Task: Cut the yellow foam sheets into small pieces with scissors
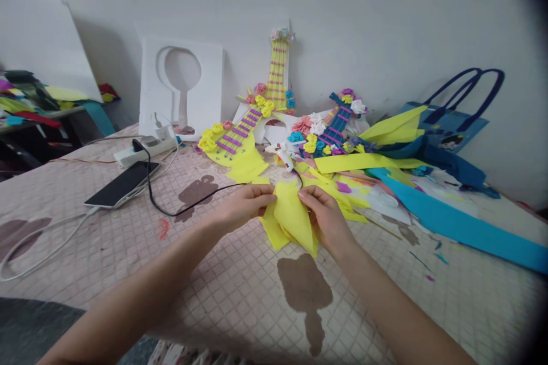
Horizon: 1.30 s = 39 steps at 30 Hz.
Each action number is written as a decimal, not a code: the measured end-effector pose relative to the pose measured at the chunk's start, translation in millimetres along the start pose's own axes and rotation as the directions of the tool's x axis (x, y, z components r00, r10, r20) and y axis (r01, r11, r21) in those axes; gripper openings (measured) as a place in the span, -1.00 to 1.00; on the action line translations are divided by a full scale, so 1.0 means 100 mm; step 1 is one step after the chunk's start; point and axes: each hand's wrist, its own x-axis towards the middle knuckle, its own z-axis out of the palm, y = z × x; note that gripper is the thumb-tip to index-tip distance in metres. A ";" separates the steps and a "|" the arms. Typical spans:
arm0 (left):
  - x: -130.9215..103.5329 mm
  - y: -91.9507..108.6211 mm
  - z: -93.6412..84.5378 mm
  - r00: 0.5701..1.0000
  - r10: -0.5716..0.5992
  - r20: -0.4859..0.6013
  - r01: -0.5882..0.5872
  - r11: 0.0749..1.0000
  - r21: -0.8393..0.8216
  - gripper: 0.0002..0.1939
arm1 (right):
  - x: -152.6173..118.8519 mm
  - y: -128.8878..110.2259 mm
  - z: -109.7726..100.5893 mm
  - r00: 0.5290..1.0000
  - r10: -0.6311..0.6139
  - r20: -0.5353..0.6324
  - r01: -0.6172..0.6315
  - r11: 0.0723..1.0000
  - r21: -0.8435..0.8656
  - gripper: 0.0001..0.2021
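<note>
Paper (pixel 293 214), yellow and folded, is midway between the bench's (pixel 240 274) near and far edges. Left hand (pixel 246 205) and right hand (pixel 327 217) each pinch it, nearly closed. Tugging could rip it; snagging the black cord (pixel 173 215) could drag the glue gun (pixel 283 156).

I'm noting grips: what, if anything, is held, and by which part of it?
Yellow paper: the left hand pinches its upper left edge, the right hand its upper right.
</note>
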 end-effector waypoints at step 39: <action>0.11 0.06 -0.16 0.911 0.252 -0.326 -0.269 0.963 -0.010 -0.68 | -0.12 -0.11 0.03 0.924 -0.300 0.237 0.382 0.746 -0.546 -0.81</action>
